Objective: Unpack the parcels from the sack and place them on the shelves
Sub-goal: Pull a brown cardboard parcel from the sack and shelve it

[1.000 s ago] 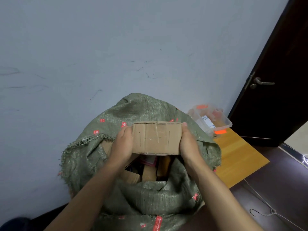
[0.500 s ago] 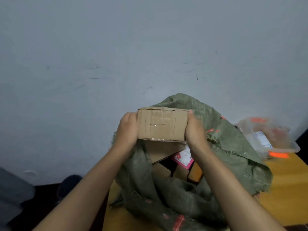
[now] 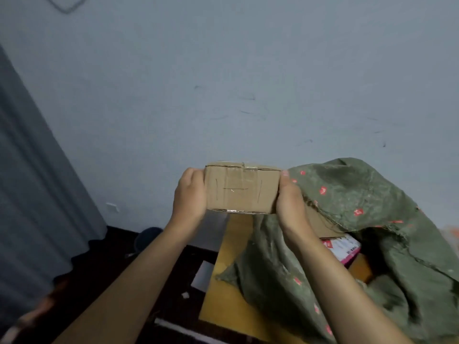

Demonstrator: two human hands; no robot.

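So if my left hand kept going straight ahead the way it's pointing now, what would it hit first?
Probably the grey wall. The left hand grips the cardboard box and points forward and up, with nothing visible between; depth is unclear.

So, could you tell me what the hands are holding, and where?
A cardboard box, gripped at its two short ends: left hand on one, right hand on the other.

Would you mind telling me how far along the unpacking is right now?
One cardboard box is out of the green sack, held between the left hand and right hand. No shelf is in view. More parcels, including a pink-edged parcel, remain inside.
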